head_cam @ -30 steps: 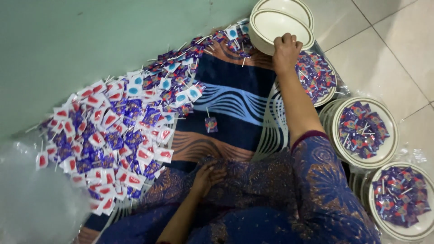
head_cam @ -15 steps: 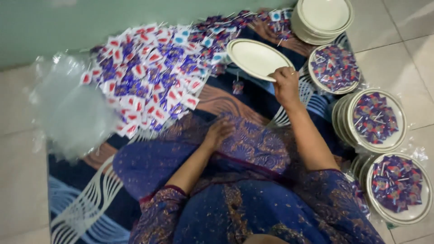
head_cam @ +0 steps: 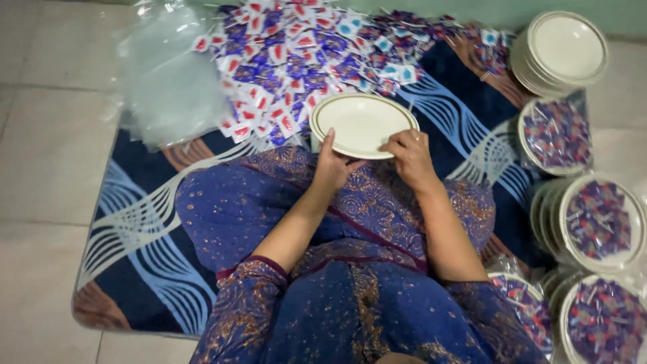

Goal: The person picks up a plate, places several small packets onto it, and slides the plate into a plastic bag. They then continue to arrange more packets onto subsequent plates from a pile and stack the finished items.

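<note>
An empty cream plate (head_cam: 360, 121) rests in front of my lap, at the near edge of a heap of small red, blue and purple sachets (head_cam: 306, 54). My left hand (head_cam: 330, 165) grips the plate's near left rim. My right hand (head_cam: 410, 154) holds its near right rim. Both forearms reach out over my blue patterned dress.
A stack of empty cream plates (head_cam: 563, 50) stands at the far right. Several plates filled with sachets (head_cam: 596, 219) line the right side. A crumpled clear plastic bag (head_cam: 168, 81) lies at the far left of the dark blue patterned mat (head_cam: 135, 222), on a tiled floor.
My right hand took one plate from the stack and brought it in front of my lap. My left hand came up off my lap and took its rim.
</note>
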